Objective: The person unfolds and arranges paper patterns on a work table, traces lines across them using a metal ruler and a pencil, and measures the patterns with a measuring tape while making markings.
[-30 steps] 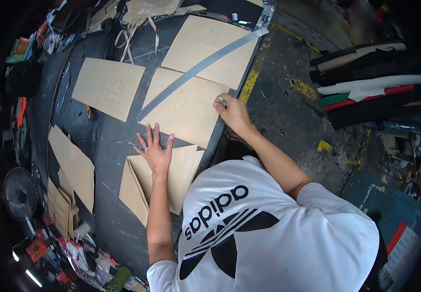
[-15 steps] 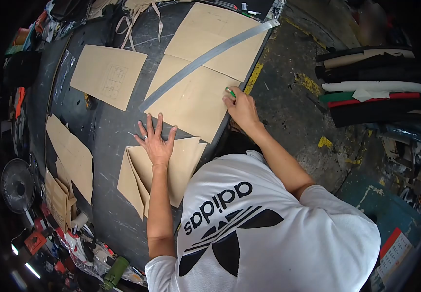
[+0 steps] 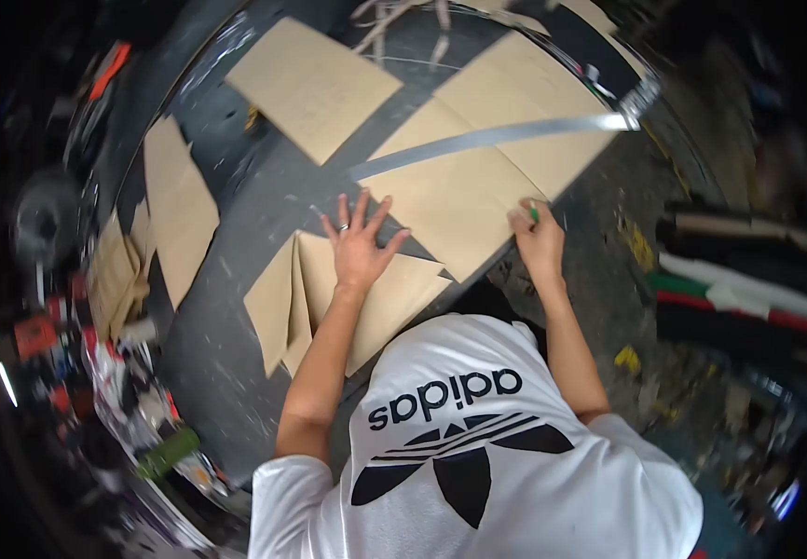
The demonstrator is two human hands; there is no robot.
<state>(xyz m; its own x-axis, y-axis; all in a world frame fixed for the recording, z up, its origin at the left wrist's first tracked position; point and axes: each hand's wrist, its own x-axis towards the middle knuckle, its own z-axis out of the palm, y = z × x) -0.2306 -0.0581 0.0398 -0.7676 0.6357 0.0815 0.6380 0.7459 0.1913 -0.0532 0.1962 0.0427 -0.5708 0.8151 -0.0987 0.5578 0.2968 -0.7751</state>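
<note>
My left hand (image 3: 359, 253) lies with fingers spread over the folded brown paper (image 3: 394, 303), its fingertips reaching toward the large brown paper sheet (image 3: 459, 212). A ring shows on one finger. At that sheet's right edge, my right hand (image 3: 543, 250) is closed around a small green pen-like tool (image 3: 534, 215), mostly hidden by the fingers. Across the sheet lies a long flat metal ruler (image 3: 497, 138), slanting up to the right. A crease or join crosses the sheet beneath it.
Another brown sheet (image 3: 315, 88) lies at the upper left of the dark table (image 3: 212, 382), and a narrow brown piece (image 3: 180, 210) at its left. Past the right edge are stacked fabric rolls (image 3: 739, 279). A green cylinder (image 3: 169, 453) and a fan (image 3: 47, 219) stand left.
The head view has turned, so the table and papers appear rotated clockwise and shifted. My left hand stays spread by the folded paper; my right hand keeps the green tool at the sheet's edge.
</note>
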